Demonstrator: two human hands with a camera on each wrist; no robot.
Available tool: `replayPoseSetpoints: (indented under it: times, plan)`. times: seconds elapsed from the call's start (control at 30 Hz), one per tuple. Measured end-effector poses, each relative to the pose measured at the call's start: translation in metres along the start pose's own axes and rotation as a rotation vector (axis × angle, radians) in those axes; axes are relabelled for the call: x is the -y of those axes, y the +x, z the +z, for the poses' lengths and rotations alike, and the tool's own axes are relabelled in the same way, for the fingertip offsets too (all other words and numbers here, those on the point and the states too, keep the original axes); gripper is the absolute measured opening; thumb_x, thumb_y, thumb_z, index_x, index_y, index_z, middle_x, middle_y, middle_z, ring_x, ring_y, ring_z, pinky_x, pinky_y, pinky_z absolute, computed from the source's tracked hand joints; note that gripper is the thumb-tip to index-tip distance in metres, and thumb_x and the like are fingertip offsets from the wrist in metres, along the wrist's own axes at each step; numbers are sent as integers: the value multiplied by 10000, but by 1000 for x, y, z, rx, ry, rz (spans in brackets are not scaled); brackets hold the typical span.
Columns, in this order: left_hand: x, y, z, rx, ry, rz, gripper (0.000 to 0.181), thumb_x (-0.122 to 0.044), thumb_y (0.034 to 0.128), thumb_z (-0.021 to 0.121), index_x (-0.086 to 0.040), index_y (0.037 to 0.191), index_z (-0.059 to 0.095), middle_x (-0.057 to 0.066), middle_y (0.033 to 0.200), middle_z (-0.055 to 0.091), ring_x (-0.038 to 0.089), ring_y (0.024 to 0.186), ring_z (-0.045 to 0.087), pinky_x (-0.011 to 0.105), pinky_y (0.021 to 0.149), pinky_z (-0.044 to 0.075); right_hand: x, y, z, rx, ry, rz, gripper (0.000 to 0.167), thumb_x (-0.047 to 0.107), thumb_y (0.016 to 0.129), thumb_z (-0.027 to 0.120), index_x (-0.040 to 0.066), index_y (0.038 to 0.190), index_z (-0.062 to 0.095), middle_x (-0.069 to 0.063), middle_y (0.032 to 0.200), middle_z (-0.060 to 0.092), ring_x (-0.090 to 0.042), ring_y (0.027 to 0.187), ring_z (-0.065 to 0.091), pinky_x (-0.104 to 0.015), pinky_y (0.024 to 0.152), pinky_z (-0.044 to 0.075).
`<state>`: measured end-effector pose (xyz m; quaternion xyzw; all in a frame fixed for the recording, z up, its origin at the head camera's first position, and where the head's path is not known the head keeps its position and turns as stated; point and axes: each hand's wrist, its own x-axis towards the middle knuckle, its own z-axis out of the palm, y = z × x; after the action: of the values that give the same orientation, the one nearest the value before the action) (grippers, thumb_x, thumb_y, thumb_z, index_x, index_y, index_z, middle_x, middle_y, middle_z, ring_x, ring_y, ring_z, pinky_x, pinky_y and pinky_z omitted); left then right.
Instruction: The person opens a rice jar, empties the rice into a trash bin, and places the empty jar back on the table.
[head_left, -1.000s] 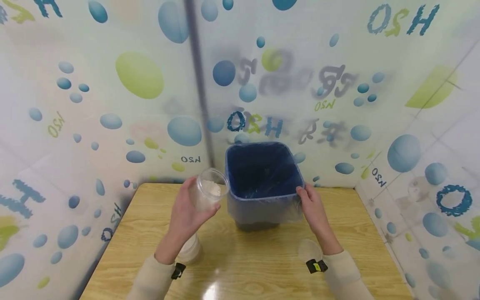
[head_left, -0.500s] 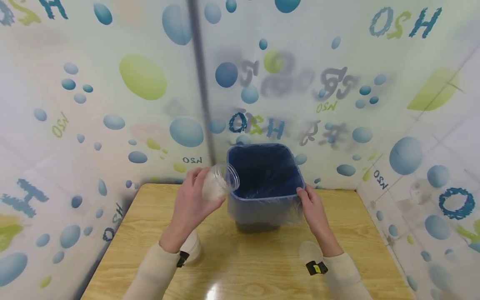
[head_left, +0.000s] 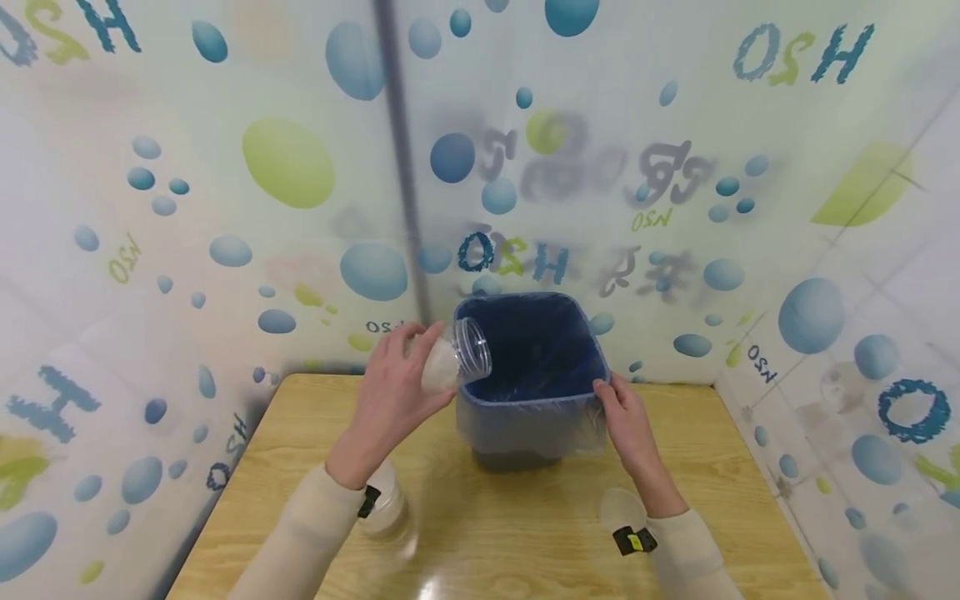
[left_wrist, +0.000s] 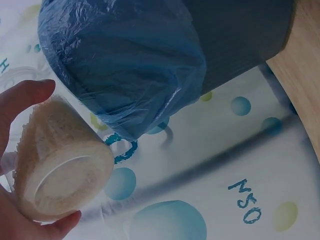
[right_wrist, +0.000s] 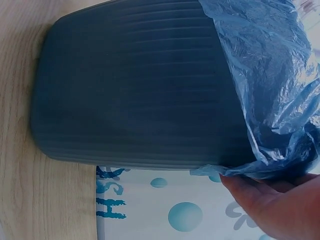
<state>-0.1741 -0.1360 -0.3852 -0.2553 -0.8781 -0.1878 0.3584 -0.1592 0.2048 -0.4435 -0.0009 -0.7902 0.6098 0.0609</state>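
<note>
My left hand [head_left: 397,379] grips a clear plastic jar [head_left: 471,350] that holds pale, grainy contents [left_wrist: 55,130]. The jar lies tilted on its side, its uncovered mouth over the left rim of a dark blue trash bin [head_left: 513,460]. In the left wrist view the jar's base faces the camera and the grains still fill much of it. A thin blue bag [right_wrist: 272,75] lines the bin and folds down over its outside. My right hand [head_left: 628,429] holds the bin's right front rim through the bag, thumb on top; its other fingers are partly hidden.
A second clear jar [head_left: 386,510] stands on the wooden table [head_left: 510,533] beside my left wrist. A round clear lid [head_left: 621,506] lies near my right wrist. Bubble-patterned sheeting [head_left: 292,167] rises behind and on both sides of the table.
My left hand has moved right and up and rolled the jar from nearly upright onto its side, its mouth now at the bin's opening. My right hand stays on the rim.
</note>
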Motion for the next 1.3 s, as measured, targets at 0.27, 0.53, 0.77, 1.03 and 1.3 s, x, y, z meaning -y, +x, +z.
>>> replayPoseSetpoints:
  times: [0.27,0.53,0.77,1.03,1.3]
  plan:
    - [-5,11,0,39,44,3,863,-269,659,965,-118,1413,574,243,1244,527,430,1065,550,563,859,520,-1,1,0,3,6,3,465,275,1114,438,-33,1451,529,-235,1473,532,-315,1359,482,-483,1163,345]
    - [-6,16,2,71,130,55,838,-232,687,939,-124,1420,547,270,1260,542,462,1109,535,588,873,516,-1,2,1,-7,8,4,457,262,1111,437,-50,1428,541,-245,1454,539,-320,1343,487,-478,1148,348]
    - [-7,19,0,117,180,89,906,-222,668,975,-166,1448,517,247,1299,524,438,1181,491,572,947,488,-1,1,1,-6,18,8,479,254,1112,425,-63,1464,500,-262,1494,504,-360,1392,456,-534,1187,314]
    - [-6,20,0,124,203,128,857,-197,690,957,-175,1435,534,234,1277,537,416,1141,498,545,971,469,-1,1,-1,19,19,15,490,265,1115,416,-49,1486,479,-250,1518,481,-351,1408,439,-526,1198,300]
    - [-5,19,1,121,202,162,875,-166,699,958,-162,1470,544,228,1290,515,416,1150,486,548,1046,412,0,-1,-1,28,20,2,495,273,1119,413,-31,1505,466,-241,1529,477,-348,1422,433,-527,1205,293]
